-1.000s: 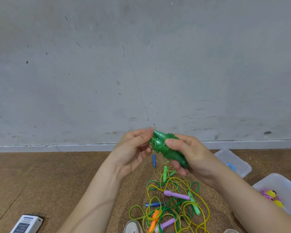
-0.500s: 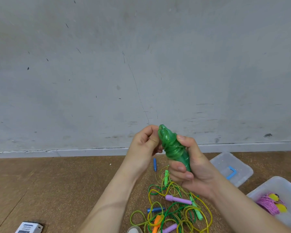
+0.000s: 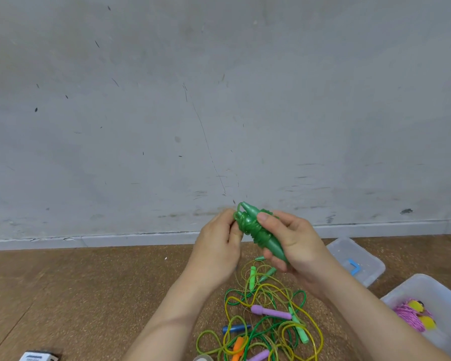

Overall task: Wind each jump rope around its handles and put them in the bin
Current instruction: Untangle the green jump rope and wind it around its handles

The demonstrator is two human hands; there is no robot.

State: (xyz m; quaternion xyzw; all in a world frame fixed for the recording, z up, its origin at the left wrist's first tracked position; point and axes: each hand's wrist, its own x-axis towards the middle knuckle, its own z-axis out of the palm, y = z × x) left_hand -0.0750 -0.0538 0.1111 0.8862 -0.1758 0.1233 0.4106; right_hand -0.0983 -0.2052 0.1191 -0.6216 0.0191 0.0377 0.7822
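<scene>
A dark green jump rope (image 3: pixel 255 229), its cord coiled around both handles, is held up in front of the wall. My right hand (image 3: pixel 294 246) grips the handles from the right, thumb on the coils. My left hand (image 3: pixel 216 246) pinches the cord at the bundle's upper left end. Below on the floor lies a tangled pile of ropes (image 3: pixel 266 321) with green, yellow, purple, blue and orange handles. A clear bin (image 3: pixel 427 290) at the lower right holds a wound pink rope with yellow handles (image 3: pixel 414 315).
A clear bin lid (image 3: pixel 349 251) with a blue latch lies on the brown floor behind the bin. A small white box (image 3: pixel 37 356) sits at the bottom left. A grey wall rises close ahead.
The green bundle tilted from upright to leaning left, and my left hand shifted onto its upper end. The view dropped slightly toward the floor.
</scene>
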